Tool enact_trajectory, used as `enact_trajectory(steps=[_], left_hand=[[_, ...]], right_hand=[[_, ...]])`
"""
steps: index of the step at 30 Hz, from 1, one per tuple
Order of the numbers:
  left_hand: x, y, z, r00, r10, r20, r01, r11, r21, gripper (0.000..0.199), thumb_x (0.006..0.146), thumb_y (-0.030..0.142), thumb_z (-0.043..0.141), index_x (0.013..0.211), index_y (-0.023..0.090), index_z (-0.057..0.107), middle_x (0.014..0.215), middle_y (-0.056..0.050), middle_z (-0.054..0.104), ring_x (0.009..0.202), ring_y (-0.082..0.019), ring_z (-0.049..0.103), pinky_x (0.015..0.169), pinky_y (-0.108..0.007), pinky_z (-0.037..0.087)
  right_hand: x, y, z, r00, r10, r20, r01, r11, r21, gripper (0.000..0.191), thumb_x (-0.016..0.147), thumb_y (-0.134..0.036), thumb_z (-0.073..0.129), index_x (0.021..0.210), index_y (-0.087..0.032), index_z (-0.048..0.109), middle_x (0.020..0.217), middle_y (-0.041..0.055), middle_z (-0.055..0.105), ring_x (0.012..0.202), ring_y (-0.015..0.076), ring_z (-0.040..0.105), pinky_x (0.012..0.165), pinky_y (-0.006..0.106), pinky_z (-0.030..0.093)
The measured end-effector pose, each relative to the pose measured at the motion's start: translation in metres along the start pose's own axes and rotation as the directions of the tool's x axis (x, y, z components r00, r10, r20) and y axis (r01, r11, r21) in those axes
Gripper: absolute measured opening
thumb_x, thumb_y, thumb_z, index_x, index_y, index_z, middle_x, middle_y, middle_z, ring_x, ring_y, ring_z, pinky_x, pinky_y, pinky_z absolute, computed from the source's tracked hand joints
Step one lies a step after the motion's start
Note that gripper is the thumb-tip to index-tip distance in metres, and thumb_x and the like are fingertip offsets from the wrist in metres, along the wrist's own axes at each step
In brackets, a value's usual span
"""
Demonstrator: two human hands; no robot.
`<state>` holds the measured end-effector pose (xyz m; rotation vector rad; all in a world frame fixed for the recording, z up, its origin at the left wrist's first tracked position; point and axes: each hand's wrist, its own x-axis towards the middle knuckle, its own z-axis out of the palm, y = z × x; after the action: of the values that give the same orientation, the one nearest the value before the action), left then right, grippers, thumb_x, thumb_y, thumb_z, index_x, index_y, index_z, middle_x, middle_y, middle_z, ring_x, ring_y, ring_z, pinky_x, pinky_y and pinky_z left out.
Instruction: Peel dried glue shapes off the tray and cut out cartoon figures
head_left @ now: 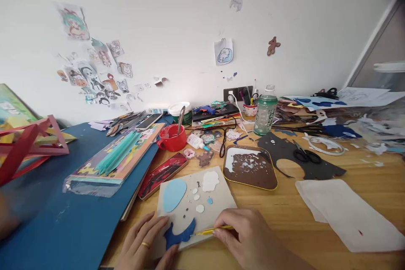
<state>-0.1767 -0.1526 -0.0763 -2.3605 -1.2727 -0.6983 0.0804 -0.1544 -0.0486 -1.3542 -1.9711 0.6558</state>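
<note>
In the head view, a grey board [186,244] lies on the wooden table in front of me. A dark blue crescent-like cut-out [180,234] sits at its near edge. My left hand [142,240], with a ring on one finger, rests there with fingers stretched out, fingertips and thumb around the left end of the dark blue piece. My right hand [243,232] is closed on a slim yellow pen-like tool [210,231], whose thin tip is close to the piece's right end. A light blue oval [174,195], a white cut-out [210,181] and several small pieces also lie on the board.
Behind the board stand a brown tray with white residue [253,168], a red cup [172,139], a glue bottle [196,141] and a green-and-clear bottle [265,112]. Scissors [306,154] lie on dark paper at right, near white sheets [351,215]. A blurred hand [6,215] is at far left.
</note>
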Motion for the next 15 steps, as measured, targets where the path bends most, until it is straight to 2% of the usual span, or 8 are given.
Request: enact_trajectory(steps=[7,15], left_hand=[[0.01,0.001,-0.009,0.998,0.039,0.04,-0.037,0.999,-0.031,0.04,0.077,0.045,0.059,0.111,0.025,0.053,0.109,-0.003,0.06,0.111,-0.021,0.047,0.082,-0.034,0.053],[0.022,0.005,-0.015,0.993,0.105,0.057,-0.102,0.994,-0.047,0.025,0.08,0.035,0.057,0.103,0.027,0.058,0.116,-0.005,0.053,0.119,-0.025,0.036,0.082,-0.037,0.053]], right_hand=[[-0.001,0.0,-0.007,0.995,0.069,0.079,-0.067,0.997,-0.022,0.013,0.077,-0.016,0.056,0.071,-0.023,0.065,0.072,-0.0065,0.068,0.069,0.0099,0.06,0.064,0.018,0.036],[-0.002,0.001,-0.01,0.989,0.068,0.128,-0.072,0.997,0.025,0.012,0.076,-0.017,0.057,0.072,-0.023,0.066,0.073,-0.0061,0.068,0.07,0.0097,0.06,0.063,0.018,0.036]])
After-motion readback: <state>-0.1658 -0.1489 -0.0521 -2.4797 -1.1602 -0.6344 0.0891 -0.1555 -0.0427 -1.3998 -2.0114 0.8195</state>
